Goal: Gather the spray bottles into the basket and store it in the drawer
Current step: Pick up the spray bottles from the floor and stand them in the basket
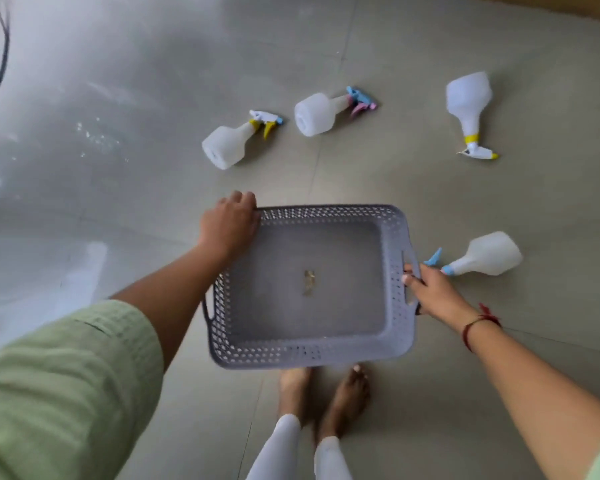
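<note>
A grey perforated plastic basket is held above the floor, nothing inside it. My left hand grips its far left corner, and my right hand grips its right handle slot. Several translucent white spray bottles lie on their sides on the floor. One with a yellow and blue trigger lies beyond the basket, one with a blue and pink trigger beside it. A third with a yellow collar lies far right. Another with a blue trigger lies just right of the basket.
The floor is grey tile with a glossy glare on the left. My bare feet stand just below the basket. A wooden edge shows at the top right corner.
</note>
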Demonstrator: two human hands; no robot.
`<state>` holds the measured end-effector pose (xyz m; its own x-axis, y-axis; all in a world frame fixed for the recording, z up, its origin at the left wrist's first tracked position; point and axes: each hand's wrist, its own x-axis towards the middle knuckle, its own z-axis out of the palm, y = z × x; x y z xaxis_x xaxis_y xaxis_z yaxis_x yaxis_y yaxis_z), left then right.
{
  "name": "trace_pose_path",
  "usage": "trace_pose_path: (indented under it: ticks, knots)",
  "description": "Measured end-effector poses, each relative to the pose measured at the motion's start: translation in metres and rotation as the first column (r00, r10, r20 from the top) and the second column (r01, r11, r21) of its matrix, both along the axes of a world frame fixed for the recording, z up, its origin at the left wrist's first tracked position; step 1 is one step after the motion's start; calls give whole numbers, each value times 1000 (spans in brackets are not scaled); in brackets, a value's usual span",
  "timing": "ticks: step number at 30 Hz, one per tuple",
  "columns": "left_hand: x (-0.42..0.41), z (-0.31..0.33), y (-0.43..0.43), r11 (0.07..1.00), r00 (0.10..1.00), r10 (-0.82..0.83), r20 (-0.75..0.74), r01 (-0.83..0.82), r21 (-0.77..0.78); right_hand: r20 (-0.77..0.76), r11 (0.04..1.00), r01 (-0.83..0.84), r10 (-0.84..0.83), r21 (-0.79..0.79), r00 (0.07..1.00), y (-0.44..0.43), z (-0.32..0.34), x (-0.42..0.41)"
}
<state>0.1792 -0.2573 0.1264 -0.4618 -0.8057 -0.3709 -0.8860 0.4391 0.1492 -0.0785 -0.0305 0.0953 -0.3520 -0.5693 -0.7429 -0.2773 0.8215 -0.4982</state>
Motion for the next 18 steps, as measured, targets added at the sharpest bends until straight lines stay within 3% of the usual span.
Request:
trace_pose_path:
  ticks: [5, 8, 13, 18]
  knots:
    - [94, -14, -2, 913, 913, 408, -15, -408, -11, 147, 999, 32, -34, 10, 989, -42, -29, 79]
    - [146, -31, 6, 829, 829, 558, 42, -557, -47, 120, 1000, -11, 12, -5, 993, -69, -48, 108]
    - [188, -69, 11, 730, 724, 683, 97, -674, -109, 164, 1000, 26, -25, -2, 986, -102, -81, 136]
    - [179, -104, -9, 742, 735, 670, 101, -664, -92, 121, 997, 81, -81, 9, 989, -120, -115, 132]
